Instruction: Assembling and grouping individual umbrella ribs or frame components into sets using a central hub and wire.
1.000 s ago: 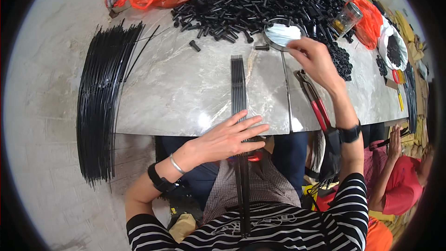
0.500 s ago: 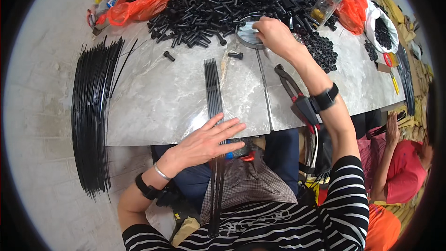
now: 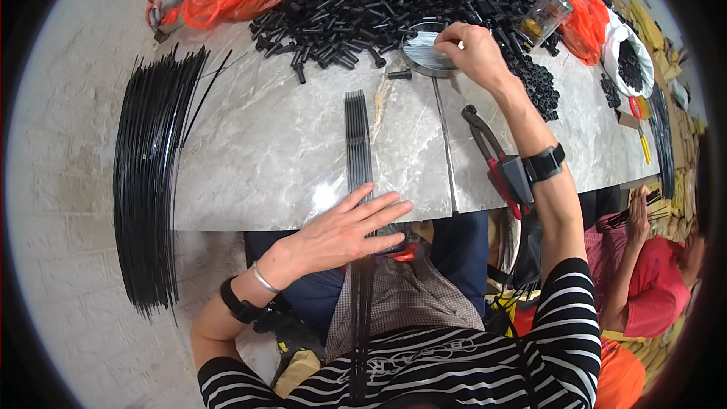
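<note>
My left hand point(image 3: 344, 229) lies flat with its fingers spread across a narrow bundle of thin dark rods point(image 3: 357, 136). The rods rest side by side on the table and run back over its near edge toward my lap. At the far middle, my right hand point(image 3: 478, 57) is over the right side of a round shallow dish point(image 3: 429, 72), its thumb and forefinger pinched together. Thin silvery pieces point(image 3: 425, 45) lie inside the dish. Whatever the pinch holds is too small to make out. A single black bolt point(image 3: 399, 75) sits just left of the dish.
Black bolts point(image 3: 363, 11) are heaped at the back, with nuts point(image 3: 536, 91) to the right. Pliers point(image 3: 485, 140) lie beside my right forearm. A larger rod bundle point(image 3: 151, 182) overhangs the left edge. A glass jar point(image 3: 547, 15) and orange bag point(image 3: 583, 23) stand back right. Another person sits at right.
My right hand has shifted slightly right over the dish, and its thumb and forefinger now show pinched. My left hand stays flat on the rods. The whole view has shifted a little.
</note>
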Demonstrator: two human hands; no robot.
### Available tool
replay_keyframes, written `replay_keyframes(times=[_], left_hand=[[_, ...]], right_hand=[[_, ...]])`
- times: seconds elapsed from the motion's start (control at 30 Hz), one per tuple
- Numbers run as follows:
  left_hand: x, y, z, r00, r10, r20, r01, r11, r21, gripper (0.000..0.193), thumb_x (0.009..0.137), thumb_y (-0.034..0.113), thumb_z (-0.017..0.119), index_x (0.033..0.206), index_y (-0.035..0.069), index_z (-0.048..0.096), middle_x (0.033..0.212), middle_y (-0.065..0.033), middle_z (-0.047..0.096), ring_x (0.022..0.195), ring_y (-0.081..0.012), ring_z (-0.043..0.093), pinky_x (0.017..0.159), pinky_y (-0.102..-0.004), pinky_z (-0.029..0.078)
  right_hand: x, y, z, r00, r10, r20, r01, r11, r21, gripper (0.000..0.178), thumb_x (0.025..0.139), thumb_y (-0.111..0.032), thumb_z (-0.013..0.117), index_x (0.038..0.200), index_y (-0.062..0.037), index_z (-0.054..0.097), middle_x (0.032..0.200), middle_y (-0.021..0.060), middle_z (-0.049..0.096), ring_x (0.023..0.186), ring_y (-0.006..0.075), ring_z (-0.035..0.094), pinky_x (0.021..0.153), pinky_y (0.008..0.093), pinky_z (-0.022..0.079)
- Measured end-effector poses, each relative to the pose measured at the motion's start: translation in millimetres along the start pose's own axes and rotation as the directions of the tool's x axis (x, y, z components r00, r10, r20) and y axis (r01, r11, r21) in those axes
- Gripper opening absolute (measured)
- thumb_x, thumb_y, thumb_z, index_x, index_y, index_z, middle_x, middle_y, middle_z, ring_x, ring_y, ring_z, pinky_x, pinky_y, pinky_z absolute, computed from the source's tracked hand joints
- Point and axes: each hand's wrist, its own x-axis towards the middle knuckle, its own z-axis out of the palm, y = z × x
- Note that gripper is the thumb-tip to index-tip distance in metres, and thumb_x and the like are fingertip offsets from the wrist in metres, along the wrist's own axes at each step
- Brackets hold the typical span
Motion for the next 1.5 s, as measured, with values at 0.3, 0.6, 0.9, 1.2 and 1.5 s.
replay_keyframes(times=[0.3,0.6,0.9,1.2,1.5], left_hand=[[-6,-2,6,0.997,0.026,-0.067,-0.028,0.999,-0.033,0.038,0.077,0.008,0.061,0.115,0.017,0.064,0.151,-0.0087,0.036,0.141,-0.0237,0.030,0.118,-0.0460,0.021],[-6,-1,8,0.997,-0.006,-0.080,0.004,1.000,-0.017,0.042,0.078,0.014,0.063,0.120,0.020,0.061,0.149,-0.0081,0.039,0.138,-0.0219,0.035,0.117,-0.0441,0.024],[-4,-2,5,0.998,-0.003,-0.056,0.005,1.000,0.025,0.041,0.079,0.014,0.061,0.120,0.021,0.061,0.150,-0.0087,0.038,0.138,-0.0210,0.036,0.117,-0.0434,0.025],[-4,-2,6,0.998,-0.010,-0.061,0.010,1.000,-0.013,0.040,0.080,0.014,0.060,0.120,0.021,0.061,0.150,-0.0087,0.037,0.139,-0.0210,0.034,0.117,-0.0434,0.024],[-5,-2,9,0.998,-0.017,-0.068,0.015,1.000,-0.020,0.040,0.080,0.013,0.060,0.119,0.020,0.061,0.150,-0.0090,0.037,0.139,-0.0213,0.034,0.118,-0.0446,0.022]], right_hand=[[-29,-75,31,0.882,-0.389,0.264,0.334,0.914,0.230,0.014,0.081,-0.003,0.060,0.093,0.0019,0.066,0.089,0.0160,0.066,0.082,0.0332,0.063,0.073,0.0388,0.050],[-23,-61,40,0.947,-0.239,0.213,0.238,0.971,0.029,0.011,0.077,-0.004,0.059,0.085,0.0000,0.066,0.085,0.0146,0.066,0.083,0.0345,0.064,0.073,0.0425,0.051],[-26,-60,43,0.926,-0.303,0.227,0.331,0.939,-0.097,0.009,0.076,-0.002,0.059,0.082,0.0000,0.065,0.084,0.0142,0.065,0.082,0.0338,0.064,0.068,0.0419,0.052],[-26,-60,47,0.929,-0.324,0.177,0.338,0.939,-0.059,0.010,0.075,0.001,0.059,0.082,0.0007,0.066,0.082,0.0144,0.064,0.081,0.0342,0.064,0.068,0.0416,0.052],[-26,-60,48,0.926,-0.328,0.186,0.346,0.936,-0.072,0.011,0.074,0.002,0.060,0.083,0.0010,0.066,0.082,0.0144,0.064,0.080,0.0334,0.064,0.067,0.0404,0.052]])
